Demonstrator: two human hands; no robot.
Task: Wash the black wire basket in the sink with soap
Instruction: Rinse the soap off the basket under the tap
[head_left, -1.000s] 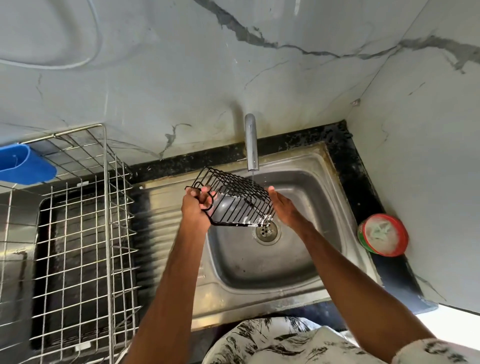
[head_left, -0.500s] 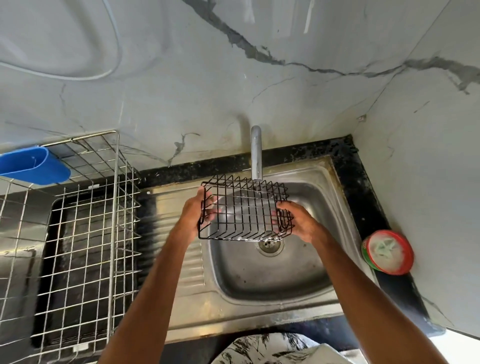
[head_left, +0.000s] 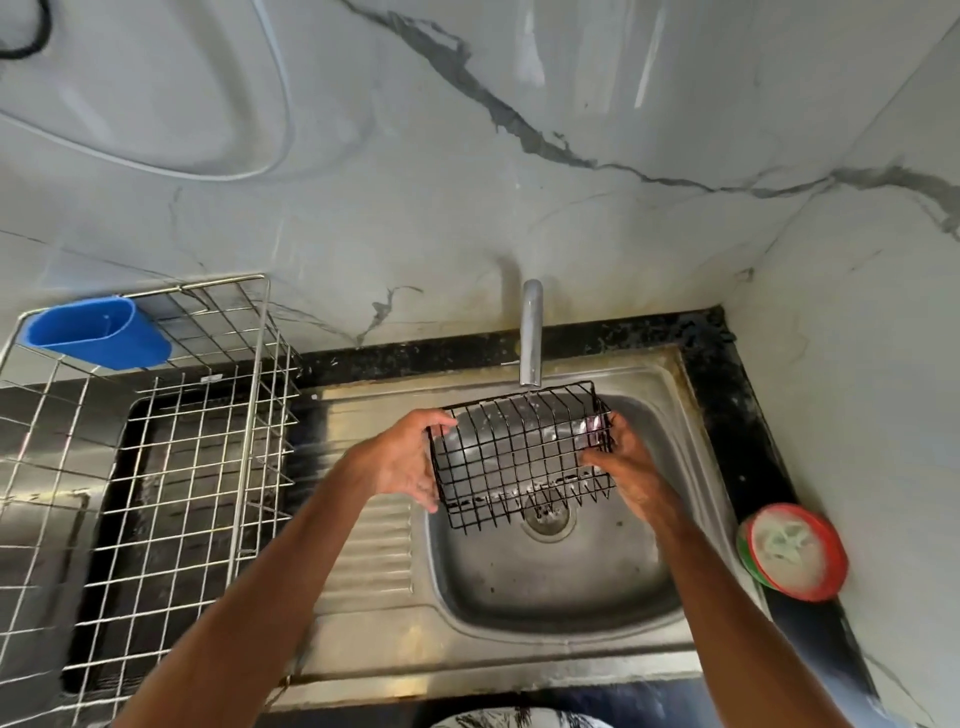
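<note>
- Sink (head_left: 545, 587): steel, basin centre-right.
- Black wire basket (head_left: 519, 457): held tilted over the basin, just below the tap (head_left: 531, 332).
- Left hand (head_left: 400, 462): clamped on the basket's left end, thumb over the rim.
- Right hand (head_left: 631, 467): fingers curled round the right-end wires.
- Handling: keep both grips firm and rotate slowly under the spout, as the wet wire is likely slippery.

Left of the sink (head_left: 519, 660), the rack (head_left: 182, 467) runs out of my view. Right of the sink, the tub (head_left: 792, 551) is smeared and I can't make out its contents. Over the sink, the basket (head_left: 519, 457) partly screens the right hand (head_left: 631, 473), and a pinkish patch (head_left: 595, 425) there is too blurred to name.
</note>
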